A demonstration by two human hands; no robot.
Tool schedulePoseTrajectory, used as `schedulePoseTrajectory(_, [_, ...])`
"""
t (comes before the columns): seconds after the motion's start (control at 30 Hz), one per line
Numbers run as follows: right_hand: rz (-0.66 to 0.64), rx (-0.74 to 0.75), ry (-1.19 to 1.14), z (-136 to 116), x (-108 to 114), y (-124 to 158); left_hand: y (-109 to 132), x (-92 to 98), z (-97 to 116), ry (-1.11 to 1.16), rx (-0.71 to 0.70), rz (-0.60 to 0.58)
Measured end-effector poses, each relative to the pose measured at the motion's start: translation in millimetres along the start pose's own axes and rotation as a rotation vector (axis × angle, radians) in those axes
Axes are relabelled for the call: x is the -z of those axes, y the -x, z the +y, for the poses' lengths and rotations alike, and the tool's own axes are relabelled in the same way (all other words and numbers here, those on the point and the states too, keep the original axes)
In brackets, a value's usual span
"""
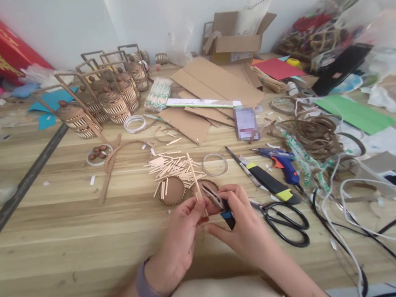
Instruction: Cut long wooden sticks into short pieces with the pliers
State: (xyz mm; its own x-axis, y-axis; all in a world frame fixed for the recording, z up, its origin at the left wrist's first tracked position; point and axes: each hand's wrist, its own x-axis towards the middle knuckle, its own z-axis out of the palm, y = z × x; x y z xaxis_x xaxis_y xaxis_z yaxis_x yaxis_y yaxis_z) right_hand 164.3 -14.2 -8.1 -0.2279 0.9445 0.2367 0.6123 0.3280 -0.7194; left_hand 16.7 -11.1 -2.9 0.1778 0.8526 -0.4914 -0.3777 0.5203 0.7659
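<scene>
My left hand [182,237] pinches thin wooden sticks [193,175] between thumb and fingers, and they stand nearly upright. Wrapped round the handles of a pair of pliers [212,197] is my right hand [247,227]; the metal jaws point up and left, close beside the sticks. Behind my hands lies a loose pile of short pale sticks [171,167]. A round brown cardboard tray [173,198] holds a few sticks, and a second round tray [207,184] is partly hidden by my hands and the pliers. A thin ring [215,164] rests to the right of the pile.
Black-handled scissors [287,224], a utility knife [273,185] and a blue glue gun [280,157] lie on the right, among tangled cables [337,227]. Several small lantern-like cages [115,103] stand back left. Cardboard sheets [218,81] and an open box [237,42] are behind.
</scene>
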Motion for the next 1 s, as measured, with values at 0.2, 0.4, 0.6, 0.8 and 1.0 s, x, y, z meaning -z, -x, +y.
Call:
schedulePoseTrajectory(0.2, [-0.234,-0.556,-0.586,3,18,0,-2,12.1,3,0.004,-0.051,0.096])
schedulePoseTrajectory(0.4, [-0.463,-0.776,-1.179,1,10,-3,0,8.5,4,-0.008,-0.054,-0.139])
schedulePoseTrajectory(0.6, [-0.572,-0.842,-1.401,0,-4,-1,0,5.9,1,0.013,-0.001,-0.17])
schedulePoseTrajectory(0.8, [-0.593,-0.809,-1.324,1,0,6,3,6.2,5,0.029,0.008,-0.124])
schedulePoseTrajectory(1.0, [-0.396,-0.735,-1.144,-7,-4,12,4,5.8,11,0.091,-0.091,-0.027])
